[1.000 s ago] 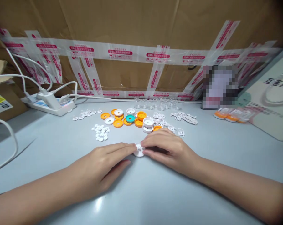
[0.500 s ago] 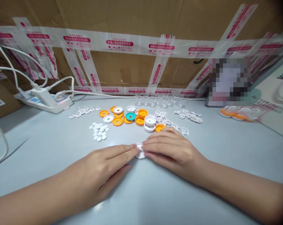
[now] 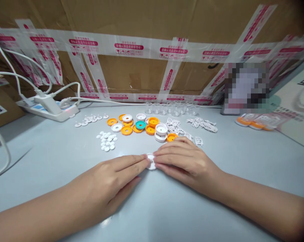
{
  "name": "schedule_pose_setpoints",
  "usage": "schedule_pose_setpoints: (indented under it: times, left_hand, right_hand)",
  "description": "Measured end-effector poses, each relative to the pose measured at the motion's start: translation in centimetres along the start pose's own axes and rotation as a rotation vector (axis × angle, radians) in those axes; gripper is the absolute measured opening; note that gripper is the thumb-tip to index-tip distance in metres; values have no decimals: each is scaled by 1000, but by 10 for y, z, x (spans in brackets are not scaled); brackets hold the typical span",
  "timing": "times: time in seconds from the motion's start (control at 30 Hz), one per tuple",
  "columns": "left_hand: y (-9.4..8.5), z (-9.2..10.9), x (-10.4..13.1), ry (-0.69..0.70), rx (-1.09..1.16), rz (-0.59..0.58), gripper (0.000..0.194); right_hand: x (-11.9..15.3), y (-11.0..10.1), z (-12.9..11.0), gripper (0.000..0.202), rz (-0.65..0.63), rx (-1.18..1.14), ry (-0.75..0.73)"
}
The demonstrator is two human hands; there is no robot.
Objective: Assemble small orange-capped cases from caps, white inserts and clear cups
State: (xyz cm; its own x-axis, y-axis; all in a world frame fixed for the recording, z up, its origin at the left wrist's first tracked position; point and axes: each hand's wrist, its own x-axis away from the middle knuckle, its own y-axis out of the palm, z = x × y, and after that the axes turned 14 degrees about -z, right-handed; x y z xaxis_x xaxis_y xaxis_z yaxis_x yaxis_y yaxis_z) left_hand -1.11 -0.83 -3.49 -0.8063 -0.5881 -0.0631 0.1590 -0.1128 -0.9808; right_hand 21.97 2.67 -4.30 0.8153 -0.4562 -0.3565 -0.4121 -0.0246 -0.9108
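Observation:
A small white round plastic piece lies on the grey-blue table between my two hands, partly covered by fingertips. My left hand is closed on its left side, the fingers pressed together with their tips on the piece. From the right, my right hand grips the same piece, its fingers bent over the edge. Just beyond are orange, white and teal round caps, some stacked. Small white gears lie in a group beyond my left hand.
White stemmed discs lie back left, near a power strip with cables. Clear cups line the back, with white lattice parts in front. A taped cardboard box stands behind. Bagged orange-rimmed parts lie at right.
Almost nothing differs. The hands and the white piece keep their places, with only a very slight shift of the fingertips and the view.

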Motion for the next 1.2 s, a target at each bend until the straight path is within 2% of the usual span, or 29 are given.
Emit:
schedule_pose_setpoints:
  times: [0.8,1.03,1.2]
  left_hand:
    - [0,2,0,-4,-51,-31,41]
    - [0,1,0,12,-38,-2,41]
    - [0,2,1,-4,-61,-31,39]
  right_hand:
    - [2,1,-2,12,-15,53,-4]
    - [2,0,-2,16,-14,41,0]
    - [2,0,-2,16,-37,63,12]
